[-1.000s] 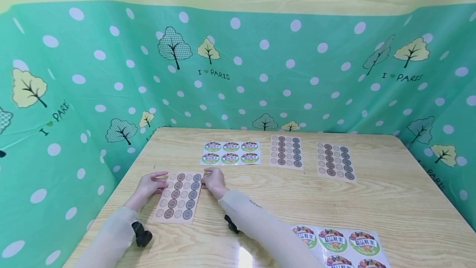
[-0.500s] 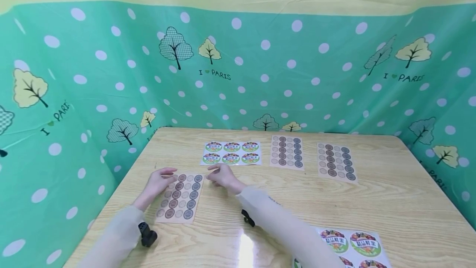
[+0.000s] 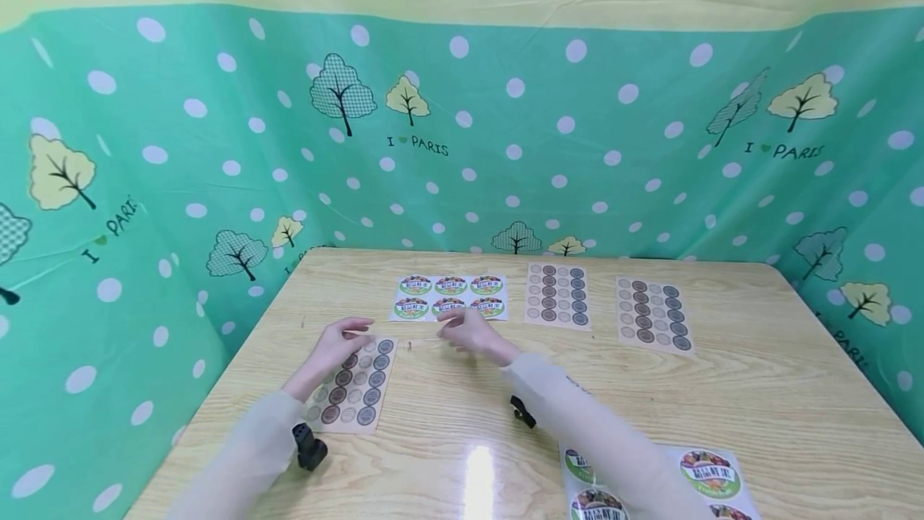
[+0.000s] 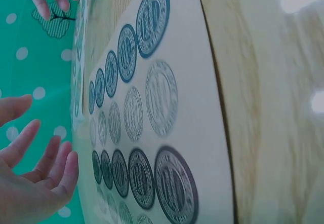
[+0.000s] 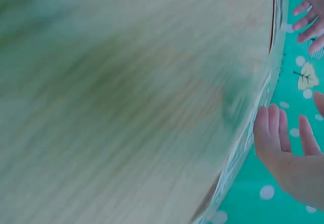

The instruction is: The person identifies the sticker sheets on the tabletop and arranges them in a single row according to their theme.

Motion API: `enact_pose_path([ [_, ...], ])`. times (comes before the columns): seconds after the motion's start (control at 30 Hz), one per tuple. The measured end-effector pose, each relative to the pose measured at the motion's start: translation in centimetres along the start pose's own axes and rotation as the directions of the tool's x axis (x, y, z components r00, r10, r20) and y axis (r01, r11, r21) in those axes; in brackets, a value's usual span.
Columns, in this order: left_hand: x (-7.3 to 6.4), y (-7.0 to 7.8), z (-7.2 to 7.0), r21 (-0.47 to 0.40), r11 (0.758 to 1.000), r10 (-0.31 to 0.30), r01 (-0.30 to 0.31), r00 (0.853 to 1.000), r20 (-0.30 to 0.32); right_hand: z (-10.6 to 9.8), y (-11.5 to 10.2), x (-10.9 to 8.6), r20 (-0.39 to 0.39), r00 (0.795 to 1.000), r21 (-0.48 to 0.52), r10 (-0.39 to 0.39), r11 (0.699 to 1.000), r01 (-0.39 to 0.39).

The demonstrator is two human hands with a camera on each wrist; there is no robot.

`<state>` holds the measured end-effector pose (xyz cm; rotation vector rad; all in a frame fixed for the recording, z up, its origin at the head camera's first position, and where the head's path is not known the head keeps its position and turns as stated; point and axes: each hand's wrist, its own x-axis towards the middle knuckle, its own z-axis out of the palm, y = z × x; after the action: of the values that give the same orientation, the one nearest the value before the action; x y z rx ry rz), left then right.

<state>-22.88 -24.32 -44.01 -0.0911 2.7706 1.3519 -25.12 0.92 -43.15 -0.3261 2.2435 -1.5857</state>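
A sheet of round coin-like stickers (image 3: pixel 358 392) lies flat at the left of the table, with blue, brown and pale rows. Over its upper left part is my left hand (image 3: pixel 339 347), its fingers relaxed and holding nothing; the left wrist view shows the same hand (image 4: pixel 40 178) raised off the sheet. My right hand (image 3: pixel 472 333) is in the air to the right of that sheet, fingers loosely bent and nothing in them. In the head view it overlaps the lower edge of a fruit-label sticker sheet (image 3: pixel 431 285). The right wrist view shows its fingers (image 5: pixel 273 130) spread apart.
Two more coin-sticker sheets, one in the middle (image 3: pixel 557 295) and one farther right (image 3: pixel 654 314), lie along the back of the wooden table (image 3: pixel 765 392). A larger fruit-label sheet (image 3: pixel 711 476) lies at the front, partly under my right forearm. A green dotted curtain (image 3: pixel 613 127) hangs behind.
Both hands have let go of the coin-sticker sheet, which stays lying on the table. My right hand has moved off to the right; my left has lifted and shifted right over the sheet.
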Motion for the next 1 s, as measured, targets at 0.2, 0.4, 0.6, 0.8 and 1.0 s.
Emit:
enact_pose_path([
  [0.2, 0.4, 1.3, 1.5, -0.011, 1.000, 0.014, -0.014, 1.000, 0.026, -2.4, 0.3, -0.7, -0.043, 0.999, -0.047, -0.008, 0.999, 0.006],
  [0.4, 0.7, 2.7, 2.9, -0.020, 0.999, 0.048, -0.047, 0.998, 0.051, -4.7, 1.0, -1.1, -0.106, 0.994, -0.088, 0.018, 0.996, -0.027],
  [0.6, 1.3, 3.9, 4.6, -0.060, 0.996, 0.072, -0.068, 0.994, 0.082, -7.0, 1.4, -1.8, -0.111, 0.993, -0.107, 0.032, 0.993, -0.044],
  [0.8, 1.8, 5.3, 6.5, -0.101, 0.989, 0.120, -0.108, 0.986, 0.119, -9.3, 2.1, -2.6, -0.121, 0.992, -0.121, 0.021, 0.992, -0.036],
  [1.0, 2.0, 7.1, 8.4, -0.152, 0.979, 0.159, -0.134, 0.974, 0.162, -11.5, 2.8, -3.1, -0.153, 0.988, -0.144, 0.014, 0.989, -0.036],
])
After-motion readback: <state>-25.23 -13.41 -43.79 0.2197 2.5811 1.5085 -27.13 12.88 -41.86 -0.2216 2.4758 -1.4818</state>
